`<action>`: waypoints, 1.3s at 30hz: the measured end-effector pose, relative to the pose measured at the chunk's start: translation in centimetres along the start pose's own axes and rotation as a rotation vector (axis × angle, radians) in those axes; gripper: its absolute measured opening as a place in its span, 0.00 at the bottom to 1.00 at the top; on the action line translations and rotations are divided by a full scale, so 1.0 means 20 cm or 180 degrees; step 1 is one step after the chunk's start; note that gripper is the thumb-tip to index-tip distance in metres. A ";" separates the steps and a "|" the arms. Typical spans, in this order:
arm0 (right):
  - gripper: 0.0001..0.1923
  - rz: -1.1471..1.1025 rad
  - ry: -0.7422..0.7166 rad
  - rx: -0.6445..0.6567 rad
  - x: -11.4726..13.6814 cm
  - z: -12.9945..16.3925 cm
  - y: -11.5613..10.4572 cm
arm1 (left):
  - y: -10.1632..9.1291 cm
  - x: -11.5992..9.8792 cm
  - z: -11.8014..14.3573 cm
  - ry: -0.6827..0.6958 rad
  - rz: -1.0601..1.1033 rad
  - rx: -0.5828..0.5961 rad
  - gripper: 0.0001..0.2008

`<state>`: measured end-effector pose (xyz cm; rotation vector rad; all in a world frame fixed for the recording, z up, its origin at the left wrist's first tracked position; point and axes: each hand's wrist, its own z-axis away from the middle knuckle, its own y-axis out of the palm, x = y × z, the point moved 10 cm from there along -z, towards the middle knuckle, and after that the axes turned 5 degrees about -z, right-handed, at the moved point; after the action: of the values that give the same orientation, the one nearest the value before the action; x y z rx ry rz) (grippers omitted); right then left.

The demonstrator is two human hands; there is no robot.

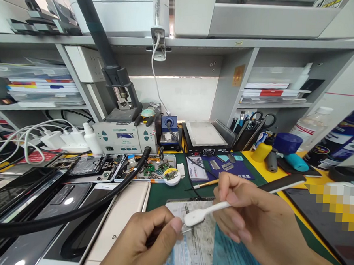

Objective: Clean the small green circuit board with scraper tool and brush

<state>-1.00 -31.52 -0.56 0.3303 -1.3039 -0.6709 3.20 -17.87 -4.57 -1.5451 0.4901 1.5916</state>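
Note:
My right hand (255,215) is closed round a white toothbrush (210,209) whose handle ends in black at the right. The back of the brush head faces up; its bristles are hidden. My left hand (147,237) pinches a small, thin, shiny piece (187,230) between thumb and forefinger. Most of that piece is covered by the fingers, so its kind is unclear. Directly over its tip lies the brush head, close to my left thumb. Below both hands is a worn, stained pad (196,244), partly light and partly blue.
A black hose (102,205) curves across several phones (117,228) at the left, from a rework station (125,137). Behind my hands are a tray of circuit boards (154,167), a round tin (171,177), tweezers (206,184) and a hot plate (206,134). Bottles (263,149) stand at the right.

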 end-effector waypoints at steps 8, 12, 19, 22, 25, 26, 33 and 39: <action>0.05 0.0013 0.0012 0.0017 0.00 0.00 0.01 | 0.00 0.00 0.01 -0.0009 -0.0061 0.0013 0.31; 0.05 0.0026 0.0009 0.0009 0.00 0.00 0.01 | 0.00 0.00 0.01 -0.0014 -0.0066 0.0028 0.32; 0.05 0.0020 0.0016 0.0007 -0.01 0.00 0.01 | 0.00 0.01 0.00 -0.0026 -0.0016 0.0032 0.32; 0.06 0.0059 -0.0005 -0.0015 -0.01 0.00 0.00 | 0.00 0.00 0.00 -0.0003 -0.0008 0.0037 0.32; 0.05 0.0076 0.0008 -0.0019 -0.01 0.01 0.00 | 0.00 0.00 0.00 -0.0005 0.0011 0.0050 0.32; 0.05 0.0084 -0.0001 -0.0021 -0.01 0.01 0.00 | 0.00 0.00 0.00 -0.0001 0.0014 0.0042 0.32; 0.05 0.0117 0.0027 -0.0009 0.00 0.01 0.01 | 0.00 0.00 0.00 -0.0008 0.0031 -0.0014 0.31; 0.05 0.0129 0.0037 -0.0024 -0.01 0.00 0.01 | -0.01 0.00 0.01 -0.0005 0.0007 -0.0017 0.31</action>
<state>-1.08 -31.31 -0.61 0.3005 -1.2936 -0.6387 3.18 -17.69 -4.44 -1.5478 0.4872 1.5970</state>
